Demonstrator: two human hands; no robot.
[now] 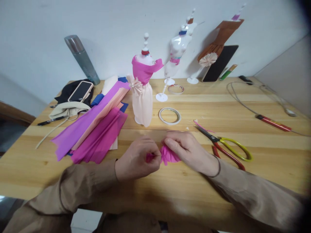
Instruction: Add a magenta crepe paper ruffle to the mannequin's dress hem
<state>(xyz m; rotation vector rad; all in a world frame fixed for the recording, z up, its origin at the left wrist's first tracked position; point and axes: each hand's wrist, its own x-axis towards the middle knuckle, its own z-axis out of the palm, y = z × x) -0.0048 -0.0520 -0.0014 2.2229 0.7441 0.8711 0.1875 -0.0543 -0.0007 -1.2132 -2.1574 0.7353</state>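
My left hand (pixel 137 158) and my right hand (pixel 188 150) meet at the near middle of the wooden table (pixel 170 191). Both pinch a small pleated piece of magenta tissue paper (pixel 167 156), which fans out between them. Fingers of both hands are closed on it. Just behind stands a small mannequin (pixel 143 87) in a pink paper dress with a paper flower at its waist. Red-and-yellow-handled scissors (pixel 225 147) lie shut just right of my right hand.
A stack of purple, pink and magenta tissue sheets (pixel 94 129) lies left. A tape roll (pixel 169 115) sits behind my hands. Two more mannequins (pixel 178 48), a steel flask (pixel 82 60), a phone (pixel 80 91) on dark cloth, a tablet (pixel 220 63) and cables (pixel 262 97) line the back.
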